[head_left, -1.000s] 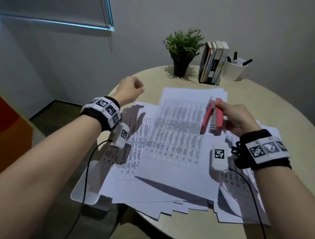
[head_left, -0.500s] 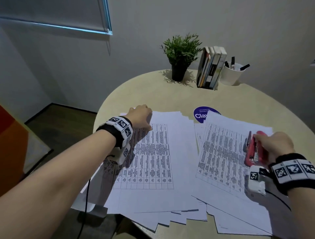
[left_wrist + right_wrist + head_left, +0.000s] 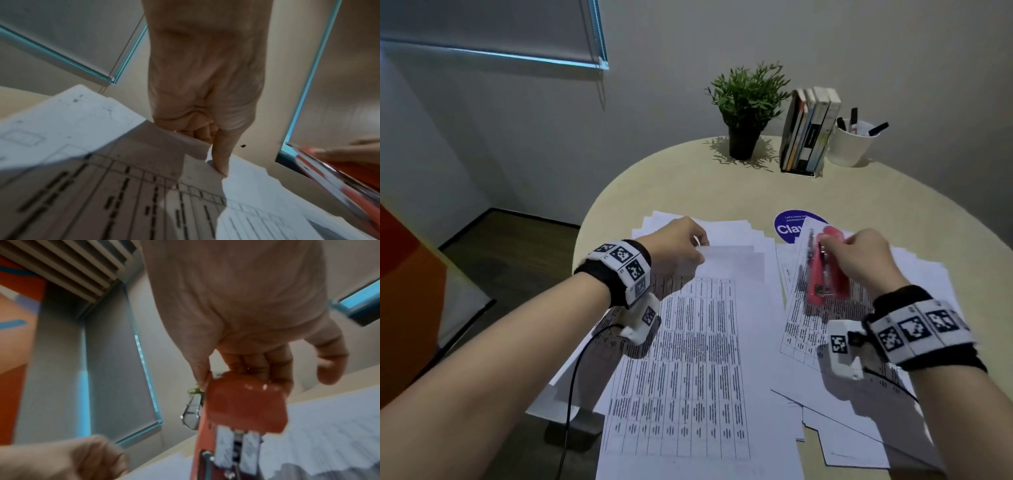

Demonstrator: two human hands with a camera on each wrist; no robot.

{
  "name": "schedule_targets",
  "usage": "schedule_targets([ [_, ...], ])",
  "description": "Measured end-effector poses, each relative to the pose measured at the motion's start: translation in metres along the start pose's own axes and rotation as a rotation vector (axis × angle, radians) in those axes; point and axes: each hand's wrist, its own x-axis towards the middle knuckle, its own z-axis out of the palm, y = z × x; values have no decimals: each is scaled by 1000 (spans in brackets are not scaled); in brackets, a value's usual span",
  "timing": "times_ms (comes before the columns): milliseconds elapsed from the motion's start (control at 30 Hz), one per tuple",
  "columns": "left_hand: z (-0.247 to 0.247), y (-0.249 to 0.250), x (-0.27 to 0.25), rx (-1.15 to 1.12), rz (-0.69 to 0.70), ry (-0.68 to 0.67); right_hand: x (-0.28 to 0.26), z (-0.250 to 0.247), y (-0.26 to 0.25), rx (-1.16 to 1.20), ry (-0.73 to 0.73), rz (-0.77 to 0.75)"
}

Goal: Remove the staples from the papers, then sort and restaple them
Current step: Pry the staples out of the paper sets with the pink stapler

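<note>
— Left hand (image 3: 681, 250) at the far edge of the left spread of white printed table sheets (image 3: 688, 342), grip pinching the top corner of the uppermost page, thumb on top, fingers curled beneath. Corner lifted a little off the round beige counter (image 3: 688, 178).

— Right hand (image 3: 859, 260) wrapped round the red plastic-and-metal stapler (image 3: 825, 274), grip closed on its far end, nose pointing back toward the body, held above the right-hand pile of printed sheets (image 3: 808, 325). Not touching paper, judging from the head view.

— Risks?

— Loose, fanned pages everywhere, some overhanging the near counter edge. Likely to slide off under a brushing forearm or the trailing wrist cable (image 3: 571, 377).

— Also two sheets clinging together in that thin pinch, spoiling the sort.

— And the stapler: awkward end-on hold, so prone to slipping or biting crooked. Edges unsquared, hence a staple missing the lower pages.

— Any leftover staples?

— Too small and blurred to tell. If present, a torn corner on pulling.

— Blue round sticker (image 3: 789, 226) half buried under paper; potted green plant (image 3: 744, 113), upright books (image 3: 808, 130) and white pen cup (image 3: 851, 144) well apart, out of harm.
</note>
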Motion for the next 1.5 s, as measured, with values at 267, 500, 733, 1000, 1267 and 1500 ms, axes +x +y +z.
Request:
schedule_targets([
  [267,26,3,-33,575,48,94,-44,68,-51,-365,-260,-257],
  [500,37,-11,-63,535,117,-187,-65,100,-73,-633,-302,-340],
  [733,38,-19,-63,559,146,-163,-65,112,-82,-614,-229,-367],
  [1000,37,-18,-62,589,144,-181,-61,126,-81,-752,-94,-592],
  [1267,39,-18,-61,574,159,-194,-53,133,-84,-499,-94,-358],
  [1500,32,-16,-61,532,132,-187,-34,129,-86,-352,-100,-265],
])
